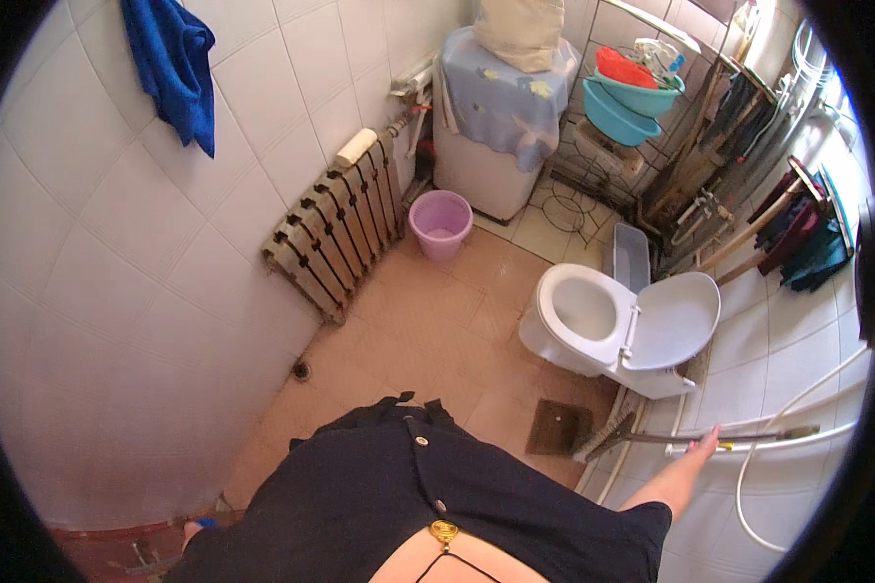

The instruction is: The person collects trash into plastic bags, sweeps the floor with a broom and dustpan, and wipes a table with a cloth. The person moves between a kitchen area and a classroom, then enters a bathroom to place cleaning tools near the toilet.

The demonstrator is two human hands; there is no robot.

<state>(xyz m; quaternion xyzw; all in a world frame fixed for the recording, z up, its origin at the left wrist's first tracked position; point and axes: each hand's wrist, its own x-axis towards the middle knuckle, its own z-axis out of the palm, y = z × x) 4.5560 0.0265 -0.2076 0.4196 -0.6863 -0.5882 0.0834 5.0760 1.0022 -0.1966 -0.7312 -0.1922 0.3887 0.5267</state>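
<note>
At the right wall, my right hand [704,443] closes around the handle of a long-handled floor brush [663,438]. The brush tilts, with its head low by the floor edge beside a dark square floor drain [560,428]. Next to the hand, a white pipe [795,439] runs along the tiled wall and a pale hose [741,481] loops down. My left hand [190,530] is barely visible at the lower left, mostly behind my dark shirt, beside a small blue thing [206,522]; its fingers are hidden.
Ahead on the right is a white toilet [543,342] with its lid raised. A pink basket [441,244] and a rusty radiator [335,233] line the left wall. Farther back are a cloth-covered appliance [474,175] and stacked basins [616,116]. Something red [109,554] lies lower left.
</note>
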